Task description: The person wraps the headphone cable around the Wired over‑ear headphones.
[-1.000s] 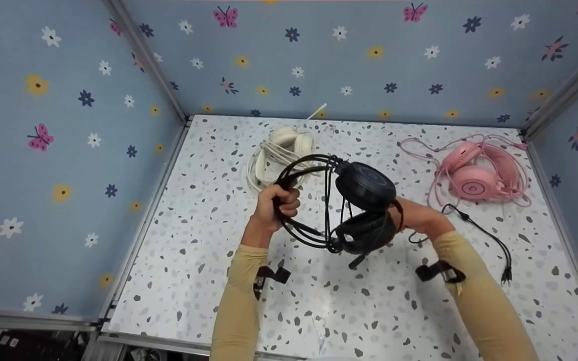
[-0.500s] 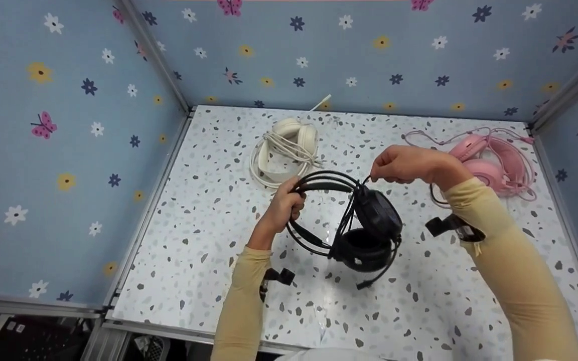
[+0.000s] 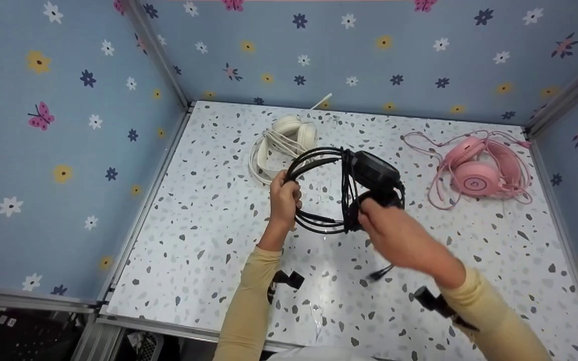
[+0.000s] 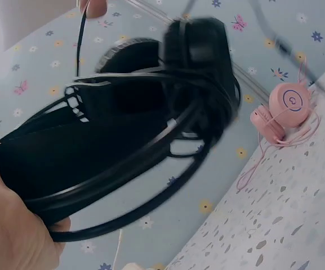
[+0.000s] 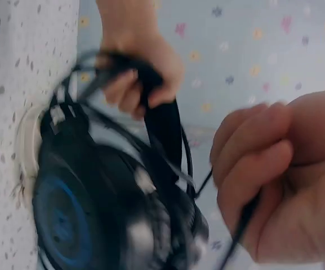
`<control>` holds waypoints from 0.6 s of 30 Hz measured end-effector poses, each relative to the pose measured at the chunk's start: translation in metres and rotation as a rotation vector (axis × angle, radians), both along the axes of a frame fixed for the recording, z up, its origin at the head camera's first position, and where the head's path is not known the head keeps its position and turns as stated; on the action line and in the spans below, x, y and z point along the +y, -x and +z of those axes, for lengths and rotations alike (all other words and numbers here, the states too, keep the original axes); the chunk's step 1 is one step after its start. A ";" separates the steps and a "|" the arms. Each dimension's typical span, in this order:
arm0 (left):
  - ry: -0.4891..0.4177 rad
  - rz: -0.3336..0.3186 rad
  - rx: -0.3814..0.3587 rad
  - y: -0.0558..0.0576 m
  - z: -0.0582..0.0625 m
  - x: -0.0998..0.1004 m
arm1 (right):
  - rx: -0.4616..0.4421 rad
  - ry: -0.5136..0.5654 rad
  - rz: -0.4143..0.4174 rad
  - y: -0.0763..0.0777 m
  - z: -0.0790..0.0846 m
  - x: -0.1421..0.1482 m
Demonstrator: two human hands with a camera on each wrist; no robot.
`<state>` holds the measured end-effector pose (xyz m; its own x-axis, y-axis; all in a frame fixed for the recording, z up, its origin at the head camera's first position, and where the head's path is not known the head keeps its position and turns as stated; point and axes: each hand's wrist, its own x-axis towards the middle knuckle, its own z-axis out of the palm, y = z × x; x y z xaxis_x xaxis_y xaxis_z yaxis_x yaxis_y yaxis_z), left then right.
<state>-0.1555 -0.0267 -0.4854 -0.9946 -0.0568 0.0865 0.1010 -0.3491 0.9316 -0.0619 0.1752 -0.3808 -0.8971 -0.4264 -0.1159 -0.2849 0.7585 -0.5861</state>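
A black headset point(image 3: 375, 169) hangs above the table in the head view, its ear cups to the right. My left hand point(image 3: 284, 203) grips the top of its headband. Several turns of black cable point(image 3: 345, 193) run across the headset beside the ear cups. With curled fingers my right hand point(image 3: 404, 240) holds a stretch of that cable point(image 5: 242, 228), close to the lower ear cup and partly covering it. The cable's plug end point(image 3: 380, 274) dangles below. Blur softens the headset in both wrist views.
A white headset point(image 3: 305, 136) with bundled cable lies at the table's back, behind the black one. Toward the right rear lies a pink headset point(image 3: 477, 178) with its cable around it. Flower-patterned walls point(image 3: 349, 50) enclose the speckled table point(image 3: 193, 260).
The right hand has moved from above the upper ear cup down to the lower one, carrying the cable around. The left hand keeps its grip while the headset has risen slightly.
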 end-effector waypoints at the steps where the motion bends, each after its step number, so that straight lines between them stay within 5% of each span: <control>1: -0.047 0.003 -0.003 0.001 0.001 0.000 | 0.064 -0.022 0.003 -0.010 -0.008 -0.004; 4: -0.163 -0.021 0.006 0.003 0.002 -0.001 | 0.181 -0.014 0.014 -0.035 -0.035 -0.013; 9: -0.436 -0.196 -0.009 0.005 0.000 -0.014 | -0.041 0.222 0.081 -0.041 -0.089 -0.010; 14: -0.702 -0.421 -0.094 0.009 -0.001 -0.030 | -0.257 0.386 0.076 -0.009 -0.133 0.018; 18: -0.686 -0.526 -0.075 0.008 -0.003 -0.038 | -0.471 0.473 0.039 0.026 -0.148 0.046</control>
